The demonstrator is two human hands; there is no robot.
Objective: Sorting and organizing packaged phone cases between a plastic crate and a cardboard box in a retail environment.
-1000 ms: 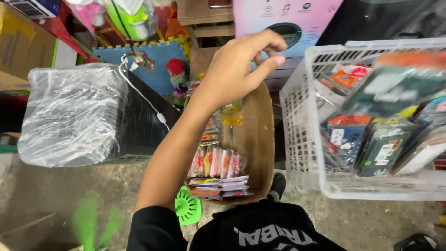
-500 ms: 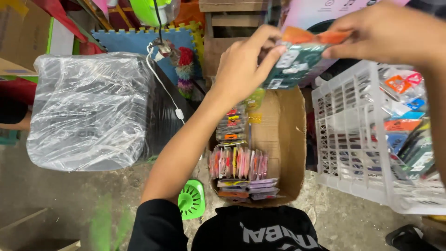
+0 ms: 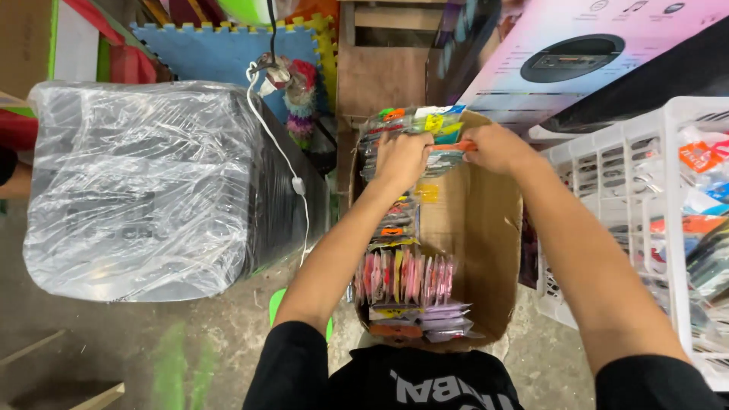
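I see a big plastic-wrapped box [image 3: 140,190] on the floor at my left, a white basket [image 3: 645,228] of packets at my right, and between them an open cardboard box [image 3: 486,228] with rows of small packets [image 3: 406,277] standing inside. My left hand [image 3: 401,158] is closed around a stack of packets at the far end of the cardboard box; my right hand [image 3: 497,148] pinches an orange-edged packet [image 3: 448,148] against that stack. I judge the slick stack could fan out and spill if either grip loosens.
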